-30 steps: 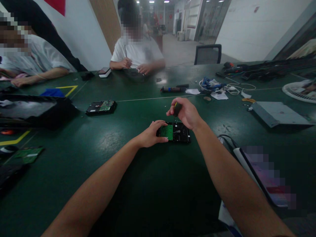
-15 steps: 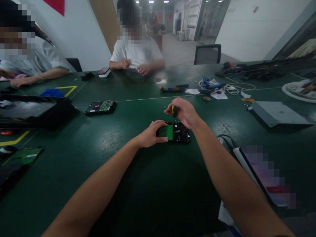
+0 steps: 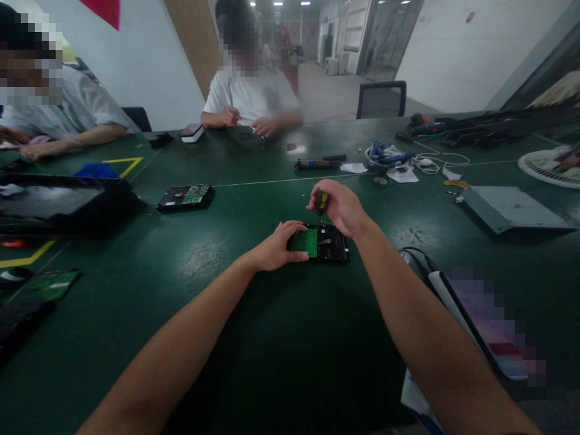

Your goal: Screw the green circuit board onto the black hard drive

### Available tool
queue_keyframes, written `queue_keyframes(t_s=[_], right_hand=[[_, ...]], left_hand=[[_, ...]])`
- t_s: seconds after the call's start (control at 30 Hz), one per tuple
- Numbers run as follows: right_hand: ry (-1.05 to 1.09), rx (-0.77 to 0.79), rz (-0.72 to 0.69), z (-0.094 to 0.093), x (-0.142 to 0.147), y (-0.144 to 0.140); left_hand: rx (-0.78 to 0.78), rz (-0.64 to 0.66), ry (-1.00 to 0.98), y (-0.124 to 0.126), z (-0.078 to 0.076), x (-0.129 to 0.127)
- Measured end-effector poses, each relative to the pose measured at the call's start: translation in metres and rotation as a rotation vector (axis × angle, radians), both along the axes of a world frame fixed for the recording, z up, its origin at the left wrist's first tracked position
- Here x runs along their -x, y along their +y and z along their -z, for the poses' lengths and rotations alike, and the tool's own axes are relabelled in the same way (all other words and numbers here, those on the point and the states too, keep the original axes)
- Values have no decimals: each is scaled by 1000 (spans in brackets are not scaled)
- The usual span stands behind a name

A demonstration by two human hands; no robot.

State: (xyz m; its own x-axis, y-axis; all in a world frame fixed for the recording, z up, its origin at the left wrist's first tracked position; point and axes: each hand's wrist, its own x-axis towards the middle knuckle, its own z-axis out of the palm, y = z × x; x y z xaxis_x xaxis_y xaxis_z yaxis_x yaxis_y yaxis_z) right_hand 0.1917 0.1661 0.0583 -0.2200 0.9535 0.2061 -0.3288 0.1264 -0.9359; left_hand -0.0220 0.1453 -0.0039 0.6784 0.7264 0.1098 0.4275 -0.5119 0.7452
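Note:
A black hard drive [image 3: 336, 246] with a green circuit board [image 3: 306, 242] lies flat on the green table. My left hand [image 3: 278, 244] grips its left end, thumb on the near edge and fingers over the far edge. Above the drive's far edge, my right hand [image 3: 339, 205] is closed around a screwdriver [image 3: 322, 202] with a yellow and black handle. The screwdriver stands roughly upright, its shaft pointing down at the far side of the drive. Its tip is too small to make out.
Another hard drive [image 3: 185, 197] lies to the left, beyond a loose green board [image 3: 53, 285]. A metal box [image 3: 512, 208] and a phone-like device [image 3: 480, 326] are on the right. Cables [image 3: 389, 153] lie farther back. Two people sit across the table.
My right hand has shifted very slightly to the right, and the screwdriver handle has turned, showing more yellow. My left hand and the hard drive stay put.

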Motion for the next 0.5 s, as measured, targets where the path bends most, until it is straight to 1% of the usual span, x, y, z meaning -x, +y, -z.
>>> queue_keyframes(t_s=[0.07, 0.2, 0.37, 0.5], right_hand=[[12, 0, 12, 0, 1, -1], [43, 16, -26, -1, 2, -1], [-17, 1, -27, -2, -1, 1], [-32, -30, 0, 0, -1, 0]], left_hand=[[6, -2, -5, 0, 0, 0], [8, -1, 1, -1, -1, 0], [-1, -2, 1, -1, -1, 0], [-1, -4, -1, 0, 1, 0]])
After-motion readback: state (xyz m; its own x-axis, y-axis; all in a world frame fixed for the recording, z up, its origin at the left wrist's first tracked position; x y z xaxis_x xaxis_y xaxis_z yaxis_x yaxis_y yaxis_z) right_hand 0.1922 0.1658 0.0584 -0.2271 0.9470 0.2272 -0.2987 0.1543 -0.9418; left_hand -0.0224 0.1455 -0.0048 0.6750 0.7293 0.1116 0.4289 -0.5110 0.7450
